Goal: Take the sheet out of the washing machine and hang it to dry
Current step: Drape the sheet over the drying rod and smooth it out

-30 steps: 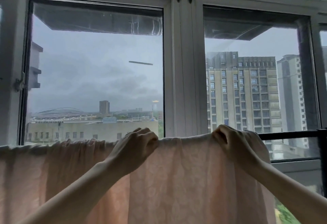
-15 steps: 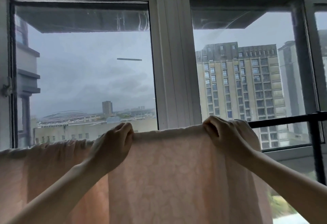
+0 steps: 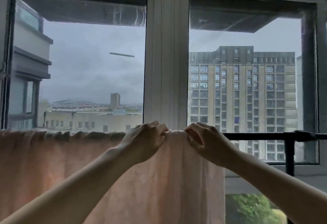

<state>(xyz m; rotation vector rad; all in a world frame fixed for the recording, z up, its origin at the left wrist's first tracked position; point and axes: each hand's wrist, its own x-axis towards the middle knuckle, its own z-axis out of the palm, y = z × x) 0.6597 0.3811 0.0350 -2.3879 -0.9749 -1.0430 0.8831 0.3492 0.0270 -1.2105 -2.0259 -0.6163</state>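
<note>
Step in hand: spreading. I see the sheet [image 3: 109, 174] already draped over the black rail [image 3: 256, 136], filling the view from 9 to 6 o'clock. My left hand [image 3: 145, 144] and right hand [image 3: 205, 144], near each other, each pinch its top fold. Next move, I judge: slide the bunched cloth toward 3 o'clock along the bare rail.

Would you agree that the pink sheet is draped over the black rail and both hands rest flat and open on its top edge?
Not quite: the head view shows the left hand and right hand pinching the top edge of the pink sheet, fingers curled. It is draped over the black rail.
</note>
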